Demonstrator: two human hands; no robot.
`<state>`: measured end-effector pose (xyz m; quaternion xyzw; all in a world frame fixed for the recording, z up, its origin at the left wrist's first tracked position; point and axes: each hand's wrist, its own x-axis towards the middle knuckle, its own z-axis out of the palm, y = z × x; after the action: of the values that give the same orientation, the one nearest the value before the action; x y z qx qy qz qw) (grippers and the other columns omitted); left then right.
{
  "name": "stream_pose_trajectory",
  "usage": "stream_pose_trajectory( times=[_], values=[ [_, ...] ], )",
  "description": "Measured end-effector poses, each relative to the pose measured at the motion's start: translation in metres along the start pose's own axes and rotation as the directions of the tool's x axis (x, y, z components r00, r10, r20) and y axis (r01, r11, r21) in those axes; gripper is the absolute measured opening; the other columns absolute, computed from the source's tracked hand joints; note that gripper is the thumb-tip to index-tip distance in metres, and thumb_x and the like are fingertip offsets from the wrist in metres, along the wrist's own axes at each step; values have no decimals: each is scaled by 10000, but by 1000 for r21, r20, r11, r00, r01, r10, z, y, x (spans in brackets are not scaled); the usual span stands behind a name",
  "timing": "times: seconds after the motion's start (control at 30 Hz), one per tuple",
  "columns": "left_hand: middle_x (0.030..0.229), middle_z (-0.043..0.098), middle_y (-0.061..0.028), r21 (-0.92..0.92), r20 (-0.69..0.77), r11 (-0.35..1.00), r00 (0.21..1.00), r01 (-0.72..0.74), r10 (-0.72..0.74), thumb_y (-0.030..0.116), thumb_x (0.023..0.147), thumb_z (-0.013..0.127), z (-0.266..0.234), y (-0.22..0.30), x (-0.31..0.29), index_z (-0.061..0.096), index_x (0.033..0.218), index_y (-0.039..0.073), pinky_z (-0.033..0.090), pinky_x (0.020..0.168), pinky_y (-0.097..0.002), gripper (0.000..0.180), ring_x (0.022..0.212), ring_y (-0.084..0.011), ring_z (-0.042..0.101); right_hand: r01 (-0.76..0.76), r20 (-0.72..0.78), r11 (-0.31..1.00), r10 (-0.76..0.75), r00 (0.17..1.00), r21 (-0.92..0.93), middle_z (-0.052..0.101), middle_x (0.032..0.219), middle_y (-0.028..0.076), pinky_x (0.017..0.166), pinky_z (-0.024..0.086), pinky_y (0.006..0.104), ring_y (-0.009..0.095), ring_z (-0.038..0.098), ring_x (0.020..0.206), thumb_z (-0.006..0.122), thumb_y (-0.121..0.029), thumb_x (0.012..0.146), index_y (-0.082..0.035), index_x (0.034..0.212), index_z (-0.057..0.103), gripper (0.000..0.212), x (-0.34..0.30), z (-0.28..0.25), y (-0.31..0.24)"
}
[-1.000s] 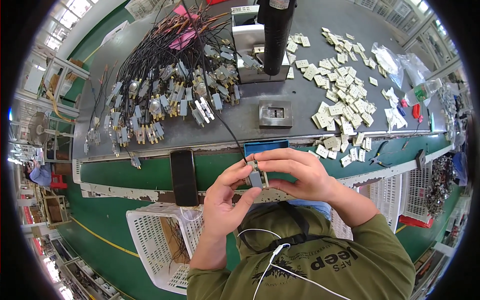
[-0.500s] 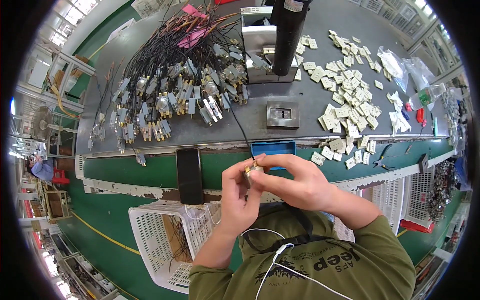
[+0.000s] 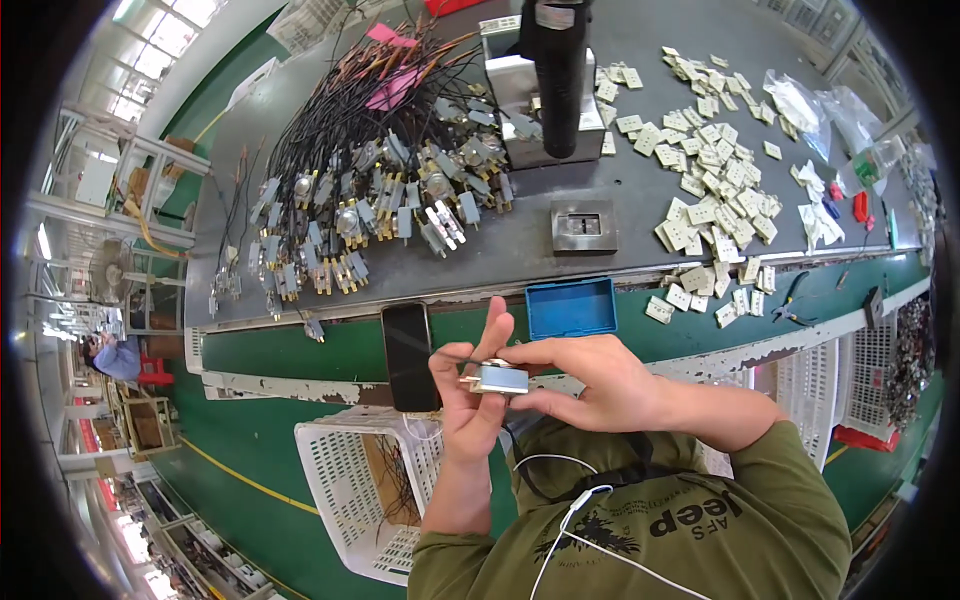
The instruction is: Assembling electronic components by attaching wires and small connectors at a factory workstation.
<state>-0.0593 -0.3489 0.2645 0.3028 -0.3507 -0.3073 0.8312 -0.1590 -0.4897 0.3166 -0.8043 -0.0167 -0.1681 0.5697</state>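
Observation:
Just below the blue box, a small grey-and-cream plug piece (image 3: 504,378) with brass pins is between my hands, its pins pointing left. My left hand (image 3: 470,410) grips it by the pin side, thumb below and one finger raised. The thumb and fingers of my right hand (image 3: 605,380) pinch its right end. A black cord runs by the left fingers, and part of it is hidden behind the hand. On the table lies a heap of similar grey plug pieces (image 3: 350,215) on black cords. Many cream plug covers (image 3: 715,165) are scattered at the right.
A metal block fixture (image 3: 584,228) sits on the table before a press (image 3: 555,80). Along the front ledge are a phone (image 3: 408,355), a blue box (image 3: 572,308) and pliers (image 3: 793,303). A white crate (image 3: 350,500) stands below left. Another person (image 3: 112,357) is far left.
My hands have come down a little, toward my body, and turned the plug piece so its grey side shows. The left fingers have opened out upward, uncovering more of the blue box.

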Motion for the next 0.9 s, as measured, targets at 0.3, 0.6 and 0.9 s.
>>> stream_pose_trajectory(
  times=[0.3, 0.6, 0.9],
  values=[
    [1428, 387, -224, 433, 21, 900, 998, 38, -52, 29, 834, 682, -2, 13, 5, 548, 1256, 44, 376, 1056, -394, 443, 1337, -319, 379, 230, -43, 966, -237, 971, -121, 670, 1053, 156, 740, 561, 351, 313, 677, 892, 715, -11, 762, 0, 1167, 595, 422, 0, -13, 16],
    [1347, 460, -212, 553, -387, 831, 865, -59, 319, 245, 875, 680, -61, 66, -34, 465, 1242, 55, 484, 927, -355, 467, 1116, -265, 550, 0, 7, 996, -1, 1000, 89, 538, 1320, 147, 905, 509, 342, 235, 614, 1090, 645, 26, 819, -30, 1304, 509, 507, -2, -25, 8],
    [1191, 559, -146, 179, -978, 978, 88, -106, 189, 248, 958, 504, -242, 112, -285, 466, 1277, 9, 452, 955, -333, 401, 1081, -239, 554, -222, -21, 962, 228, 973, 159, 593, 1205, 127, 867, 499, 328, 213, 639, 996, 526, 59, 881, -7, 1248, 531, 373, -25, -34, 39]
  ],
)
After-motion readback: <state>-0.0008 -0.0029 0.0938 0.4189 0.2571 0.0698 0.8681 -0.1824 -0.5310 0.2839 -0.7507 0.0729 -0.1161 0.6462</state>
